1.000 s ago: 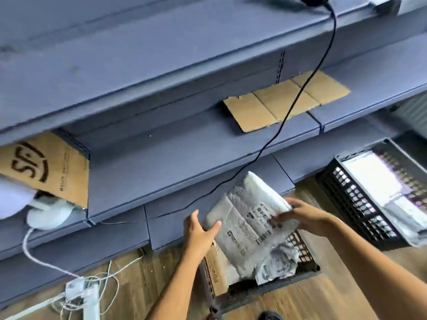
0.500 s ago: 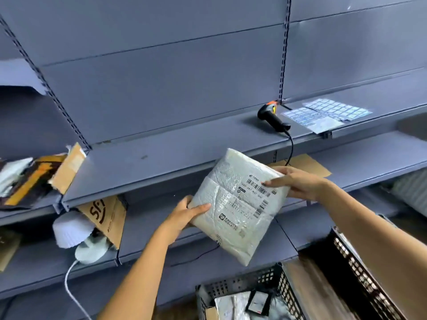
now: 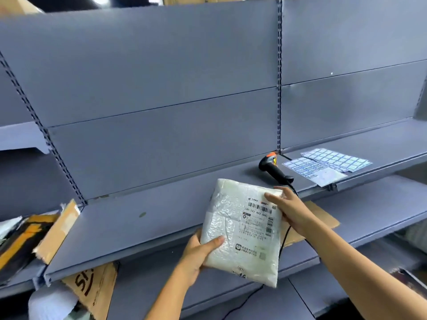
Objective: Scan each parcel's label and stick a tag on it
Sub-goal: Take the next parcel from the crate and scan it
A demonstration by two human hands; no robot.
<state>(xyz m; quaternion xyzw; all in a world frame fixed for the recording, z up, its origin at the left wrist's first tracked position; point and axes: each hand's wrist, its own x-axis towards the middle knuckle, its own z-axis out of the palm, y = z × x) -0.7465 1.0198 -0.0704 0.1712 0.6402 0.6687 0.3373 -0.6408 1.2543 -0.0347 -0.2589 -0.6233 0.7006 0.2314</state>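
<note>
The grey shelf (image 3: 143, 218) is the biggest thing in front of me, and the scanner (image 3: 275, 169) lies on it, back by the upright. I'm holding the parcel (image 3: 233, 227), a white padded mailer, up in the air just in front of and below the scanner, with its front tilted toward me. The tag sheets (image 3: 332, 161) lie flat on the shelf just to the right of the scanner.

My left hand (image 3: 196, 252) grips the parcel's lower left edge, on the side away from the scanner. Its thumb is on the front and its fingers are curled behind. My right hand (image 3: 291, 211) holds the upper right corner, the one nearest the scanner. Its fingers (image 3: 270, 197) lie across the top of the label (image 3: 258, 218).

As I judge it, I'm at the start of this parcel, with the label found and turned up but not yet scanned or tagged. Next, I think my right hand should let go and take the scanner by its handle while my left keeps the parcel steady. My fingertips must come off the barcode so that the beam can read it.
</note>
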